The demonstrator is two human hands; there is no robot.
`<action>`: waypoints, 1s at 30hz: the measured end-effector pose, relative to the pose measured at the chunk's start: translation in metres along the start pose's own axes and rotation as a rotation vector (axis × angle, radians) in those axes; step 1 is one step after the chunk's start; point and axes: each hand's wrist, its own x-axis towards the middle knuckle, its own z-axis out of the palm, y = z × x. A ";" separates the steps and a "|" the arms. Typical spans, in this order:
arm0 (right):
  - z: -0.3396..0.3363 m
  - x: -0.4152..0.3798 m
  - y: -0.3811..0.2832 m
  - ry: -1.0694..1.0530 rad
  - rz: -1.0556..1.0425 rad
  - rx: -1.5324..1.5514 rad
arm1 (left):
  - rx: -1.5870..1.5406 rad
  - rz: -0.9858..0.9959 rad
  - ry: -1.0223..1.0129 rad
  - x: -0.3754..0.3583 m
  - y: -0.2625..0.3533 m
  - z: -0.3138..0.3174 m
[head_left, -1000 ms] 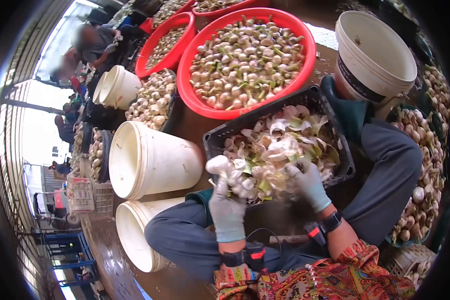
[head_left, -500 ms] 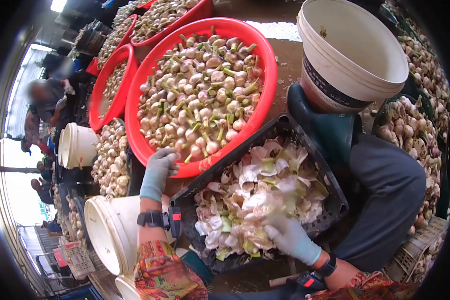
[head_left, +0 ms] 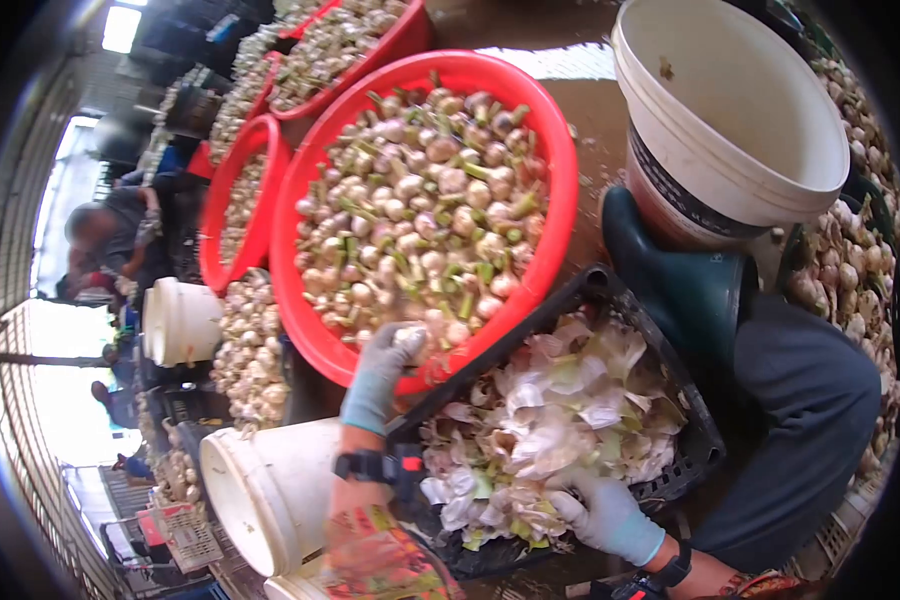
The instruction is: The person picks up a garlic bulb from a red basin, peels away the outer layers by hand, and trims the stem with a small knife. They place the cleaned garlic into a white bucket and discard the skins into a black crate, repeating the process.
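Down on the left, the left arm (head_left: 360, 497) hides part of a white bucket (head_left: 305, 470). Next, the left hand (head_left: 375, 375) curls, pinching a blurry garlic bulb (head_left: 410, 341) by the red tub's (head_left: 568, 190) near edge. The right hand (head_left: 610, 518), bent, touches garlic skins (head_left: 545, 430) in the black crate (head_left: 707, 440); some fingertips are hidden.

Bucket (head_left: 670, 130): white — black band
Small pail (head_left: 188, 322): white
Co-worker (head_left: 125, 232): grey top — far left
Lattice crate (head_left: 188, 537): pale, lower left

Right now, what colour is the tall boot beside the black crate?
The boot is dark green; it shows best in the head view.
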 end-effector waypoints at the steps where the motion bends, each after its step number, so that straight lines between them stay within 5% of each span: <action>1: 0.002 -0.005 0.000 0.048 -0.067 -0.019 | -0.183 0.176 0.034 -0.018 -0.010 0.006; 4: -0.004 -0.012 -0.010 0.095 -0.228 0.017 | -0.638 0.203 0.016 -0.115 0.006 0.054; 8: -0.004 -0.030 -0.015 0.126 -0.344 -0.096 | -0.755 0.102 0.129 -0.218 -0.020 0.124; 10: -0.001 -0.037 -0.012 -0.018 -0.369 -0.165 | -0.886 -0.004 0.135 -0.246 -0.053 0.139; 19: 0.021 -0.059 -0.003 -0.181 -0.458 -0.134 | -1.097 0.024 0.248 -0.297 -0.085 0.133; 24: -0.001 -0.068 -0.017 -0.432 -0.245 0.059 | -0.961 -0.047 0.171 -0.300 -0.080 0.127; 30: 0.013 -0.075 -0.015 -0.169 -0.363 -0.271 | -1.053 -0.040 0.200 -0.294 -0.084 0.139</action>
